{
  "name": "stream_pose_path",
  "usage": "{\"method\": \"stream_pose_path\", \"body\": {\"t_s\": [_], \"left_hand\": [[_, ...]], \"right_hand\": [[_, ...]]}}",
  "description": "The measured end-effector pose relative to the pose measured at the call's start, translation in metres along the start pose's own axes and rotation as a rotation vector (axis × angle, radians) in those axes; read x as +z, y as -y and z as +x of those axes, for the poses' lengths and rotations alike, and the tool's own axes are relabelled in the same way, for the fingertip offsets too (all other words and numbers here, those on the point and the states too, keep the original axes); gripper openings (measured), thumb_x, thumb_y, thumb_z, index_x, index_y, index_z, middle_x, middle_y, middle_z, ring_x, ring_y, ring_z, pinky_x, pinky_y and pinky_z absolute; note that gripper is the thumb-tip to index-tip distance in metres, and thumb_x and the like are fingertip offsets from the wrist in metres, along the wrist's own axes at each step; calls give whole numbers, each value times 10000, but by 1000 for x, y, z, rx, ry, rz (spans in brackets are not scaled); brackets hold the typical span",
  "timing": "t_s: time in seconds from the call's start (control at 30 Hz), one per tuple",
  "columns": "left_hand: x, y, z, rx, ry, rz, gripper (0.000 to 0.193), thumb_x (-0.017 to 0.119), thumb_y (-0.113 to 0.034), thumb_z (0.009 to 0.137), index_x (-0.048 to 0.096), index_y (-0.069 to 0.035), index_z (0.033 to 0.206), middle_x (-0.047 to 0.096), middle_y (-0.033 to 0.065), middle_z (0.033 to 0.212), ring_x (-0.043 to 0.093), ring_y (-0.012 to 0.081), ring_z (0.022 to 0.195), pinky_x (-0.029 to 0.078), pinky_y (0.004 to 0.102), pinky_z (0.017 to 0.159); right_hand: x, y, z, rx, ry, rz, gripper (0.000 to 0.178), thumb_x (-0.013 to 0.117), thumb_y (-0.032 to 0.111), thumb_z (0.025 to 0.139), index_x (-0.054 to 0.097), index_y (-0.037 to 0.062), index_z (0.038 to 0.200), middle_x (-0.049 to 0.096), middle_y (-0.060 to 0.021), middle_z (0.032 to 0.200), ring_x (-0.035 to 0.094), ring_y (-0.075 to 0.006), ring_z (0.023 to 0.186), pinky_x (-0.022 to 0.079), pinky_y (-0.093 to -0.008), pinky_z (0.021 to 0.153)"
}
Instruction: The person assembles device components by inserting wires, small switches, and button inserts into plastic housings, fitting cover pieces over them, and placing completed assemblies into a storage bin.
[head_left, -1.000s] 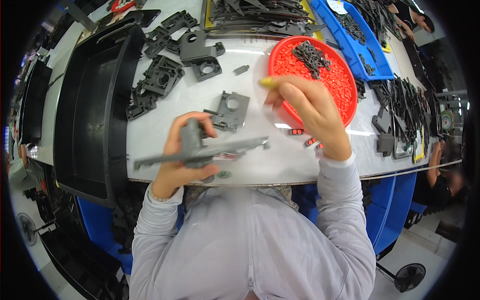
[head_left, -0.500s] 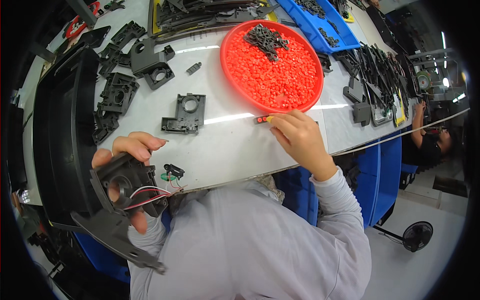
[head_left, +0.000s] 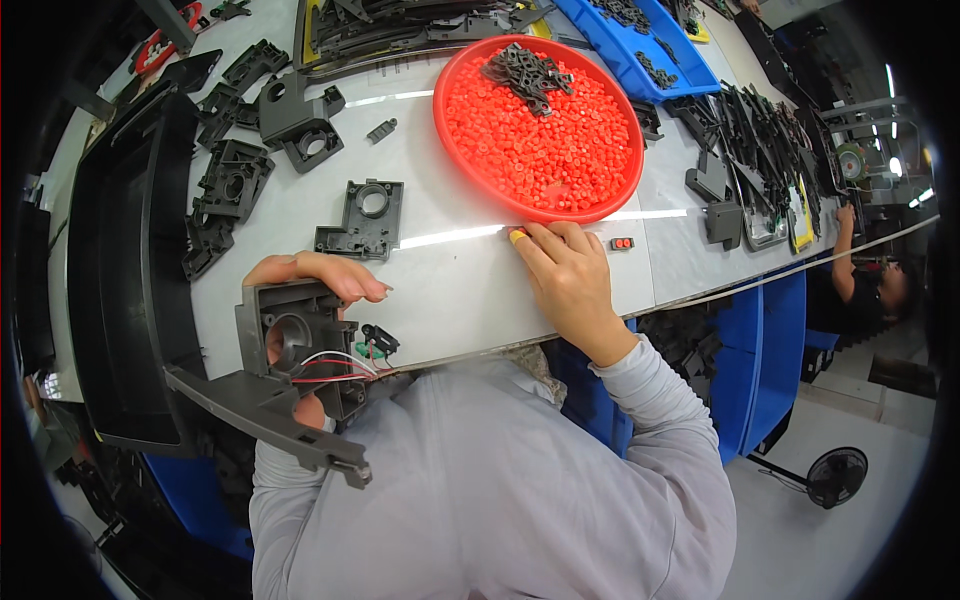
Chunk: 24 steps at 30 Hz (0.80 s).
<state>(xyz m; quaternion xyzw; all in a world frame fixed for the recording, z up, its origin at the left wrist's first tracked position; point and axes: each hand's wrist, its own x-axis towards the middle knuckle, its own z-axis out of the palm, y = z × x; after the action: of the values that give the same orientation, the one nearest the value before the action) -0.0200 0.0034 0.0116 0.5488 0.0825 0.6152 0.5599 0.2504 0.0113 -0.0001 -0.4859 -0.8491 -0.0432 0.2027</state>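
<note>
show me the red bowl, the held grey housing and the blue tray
Red bowl [head_left: 575,215]: head view, front rim
Grey housing [head_left: 268,401]: head view, long arm
Blue tray [head_left: 688,92]: head view, near wall

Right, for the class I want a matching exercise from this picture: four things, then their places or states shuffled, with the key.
Things
1. Left hand
2. Right hand
3. Round red tray
4. Long black bin

Places or states
A. Full of small red pieces
B. At the left of the white table
C. Holding a dark plastic part, red and white wires across it
D. Near the tray's close rim, with yellow on one fingertip

Pairs: 1-C; 2-D; 3-A; 4-B
</note>
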Motion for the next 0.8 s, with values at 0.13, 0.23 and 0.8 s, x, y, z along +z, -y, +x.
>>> {"method": "stream_pose_path", "body": {"t_s": [0.13,0.23,0.8], "left_hand": [[13,-4,4,-28,-71,83,1003,758,-590,576,299,-149,1351,491,138,1029,524,306,956,457,472,833],[7,-1,6,-26,-30,105,972,758,-558,604,299,-141,1352,496,148,1034,527,311,953,456,472,835],[21,-5,9,-254,-302,40,1077,809,-553,506,318,-31,1311,538,165,1134,533,344,1118,442,398,945]], "right_hand": [[3,1,2,-28,1,3,245,639,37,687,646,52,931,621,-52,896,558,-205,803,440,-332,687],[5,3,4,-39,14,39,234,652,25,669,646,55,901,596,-46,832,551,-203,771,437,-332,668],[-38,55,67,-216,-24,820,297,656,-124,595,627,-4,866,574,-111,818,588,-191,667,482,-270,565]]}}
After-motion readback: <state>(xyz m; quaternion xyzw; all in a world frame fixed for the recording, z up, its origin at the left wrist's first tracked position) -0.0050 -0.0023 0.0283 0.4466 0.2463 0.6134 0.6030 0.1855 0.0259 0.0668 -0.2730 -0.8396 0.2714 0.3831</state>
